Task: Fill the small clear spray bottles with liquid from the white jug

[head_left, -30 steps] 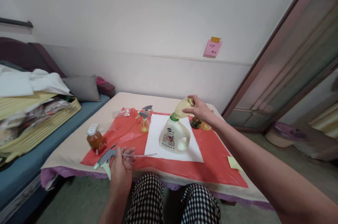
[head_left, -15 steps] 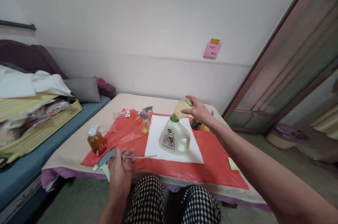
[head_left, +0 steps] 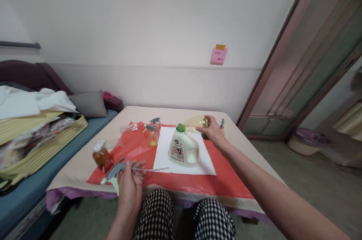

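We sit facing a plain white wall [head_left: 147,17] with a horizontal moulding running across it and a pink sticky note [head_left: 218,55] stuck just above that line. To our left a blue-covered bed [head_left: 19,194] carries a grey pillow [head_left: 88,104], a yellow basket [head_left: 42,140] and piled white cloth [head_left: 31,100], with a dark headboard [head_left: 36,76] against the wall. On the right stands a frosted glass door [head_left: 313,51] in a reddish-brown frame above a grey-green floor [head_left: 305,172], and soft, even light fills the room.
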A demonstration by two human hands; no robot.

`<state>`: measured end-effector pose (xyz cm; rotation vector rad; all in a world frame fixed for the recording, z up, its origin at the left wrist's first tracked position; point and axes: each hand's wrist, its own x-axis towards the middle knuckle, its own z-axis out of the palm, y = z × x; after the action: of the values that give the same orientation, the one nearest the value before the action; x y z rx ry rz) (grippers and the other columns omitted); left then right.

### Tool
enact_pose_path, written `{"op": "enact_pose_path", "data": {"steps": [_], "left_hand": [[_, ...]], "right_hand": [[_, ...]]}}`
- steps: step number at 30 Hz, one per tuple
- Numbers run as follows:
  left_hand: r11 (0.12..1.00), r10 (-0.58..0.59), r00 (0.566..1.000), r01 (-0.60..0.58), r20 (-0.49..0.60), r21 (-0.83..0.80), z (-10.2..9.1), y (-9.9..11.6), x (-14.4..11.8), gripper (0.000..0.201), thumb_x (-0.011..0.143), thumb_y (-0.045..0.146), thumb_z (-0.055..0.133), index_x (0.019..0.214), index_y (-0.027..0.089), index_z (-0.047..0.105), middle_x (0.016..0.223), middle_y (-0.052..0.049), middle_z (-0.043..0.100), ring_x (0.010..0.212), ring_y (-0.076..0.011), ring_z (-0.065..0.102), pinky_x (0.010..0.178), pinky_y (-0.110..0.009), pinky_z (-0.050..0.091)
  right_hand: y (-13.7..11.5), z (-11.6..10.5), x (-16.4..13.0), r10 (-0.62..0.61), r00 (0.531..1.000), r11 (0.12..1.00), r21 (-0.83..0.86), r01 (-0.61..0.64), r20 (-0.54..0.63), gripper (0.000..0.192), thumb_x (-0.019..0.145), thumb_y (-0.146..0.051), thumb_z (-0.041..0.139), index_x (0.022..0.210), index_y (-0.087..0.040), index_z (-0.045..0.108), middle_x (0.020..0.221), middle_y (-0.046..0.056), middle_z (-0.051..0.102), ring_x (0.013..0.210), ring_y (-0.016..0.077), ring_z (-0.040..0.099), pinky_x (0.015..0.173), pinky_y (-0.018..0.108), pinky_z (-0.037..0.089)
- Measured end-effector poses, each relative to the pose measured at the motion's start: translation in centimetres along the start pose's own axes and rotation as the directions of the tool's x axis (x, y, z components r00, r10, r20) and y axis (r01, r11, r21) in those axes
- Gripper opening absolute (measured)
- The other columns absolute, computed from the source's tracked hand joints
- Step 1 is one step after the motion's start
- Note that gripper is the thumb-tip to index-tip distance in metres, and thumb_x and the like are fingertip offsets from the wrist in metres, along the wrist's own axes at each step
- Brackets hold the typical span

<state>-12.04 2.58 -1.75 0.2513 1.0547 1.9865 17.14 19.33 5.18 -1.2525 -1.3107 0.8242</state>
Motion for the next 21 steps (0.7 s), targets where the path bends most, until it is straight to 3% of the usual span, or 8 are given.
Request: {"op": "enact_pose_path", "data": {"steps": [3, 6, 8, 14, 21], "left_hand": [[1.0, 0.011, 0.999, -0.011, 0.036, -0.018, 0.9, -0.3, -0.4, 0.026, 0.096, 0.04, 0.064, 0.089, 0.014, 0.065, 0.082, -0.008, 0.075, 0.07, -0.0128, 0.068, 0.062, -0.02, 0.057], [0.999, 0.025, 0.997, -0.023, 0.067, -0.043, 2.3, -0.4, -0.8, 0.03, 0.094, 0.044, 0.065, 0.09, 0.014, 0.065, 0.081, -0.007, 0.075, 0.068, -0.0117, 0.067, 0.062, -0.02, 0.056], [0.997, 0.055, 0.995, -0.05, 0.084, -0.057, 3.6, -0.1, -1.0, 0.032, 0.095, 0.046, 0.065, 0.09, 0.015, 0.065, 0.081, -0.007, 0.075, 0.068, -0.0112, 0.067, 0.063, -0.02, 0.055], [0.992, 0.116, 0.983, -0.107, 0.144, -0.066, 7.3, 0.8, -1.8, 0.039, 0.087, 0.053, 0.071, 0.088, 0.015, 0.062, 0.079, -0.007, 0.075, 0.066, -0.0123, 0.067, 0.062, -0.021, 0.054], [0.992, 0.121, 0.971, -0.125, 0.206, 0.004, 8.4, 0.3, -2.9, 0.044, 0.08, 0.057, 0.075, 0.089, 0.016, 0.061, 0.08, -0.006, 0.075, 0.062, -0.0109, 0.065, 0.06, -0.021, 0.05]], "right_hand": [[2.6, -0.7, -1.8, 0.177, 0.984, 0.961, 0.213, -0.178, 0.024, 0.056, 0.06, -0.05, 0.086, 0.105, -0.027, 0.06, 0.107, 0.006, 0.067, 0.098, 0.0253, 0.066, 0.086, 0.046, 0.058], [4.3, -1.4, -4.2, 0.307, 0.94, 0.852, 0.398, -0.341, 0.15, 0.044, 0.063, -0.055, 0.082, 0.086, -0.025, 0.059, 0.081, 0.005, 0.067, 0.077, 0.0225, 0.068, 0.073, 0.043, 0.06], [4.8, -2.0, -6.1, 0.347, 0.91, 0.771, 0.483, -0.415, 0.228, 0.041, 0.063, -0.054, 0.083, 0.081, -0.025, 0.06, 0.076, 0.005, 0.068, 0.073, 0.0231, 0.069, 0.071, 0.043, 0.06], [3.8, -3.4, -10.8, 0.358, 0.866, 0.608, 0.616, -0.5, 0.349, 0.034, 0.07, -0.043, 0.083, 0.096, -0.027, 0.07, 0.099, 0.004, 0.077, 0.088, 0.0216, 0.073, 0.075, 0.035, 0.059], [2.2, -4.6, -12.3, 0.313, 0.876, 0.62, 0.62, -0.481, 0.366, 0.045, 0.069, -0.037, 0.086, 0.11, -0.027, 0.072, 0.108, 0.003, 0.075, 0.094, 0.0193, 0.07, 0.079, 0.031, 0.056]]}}
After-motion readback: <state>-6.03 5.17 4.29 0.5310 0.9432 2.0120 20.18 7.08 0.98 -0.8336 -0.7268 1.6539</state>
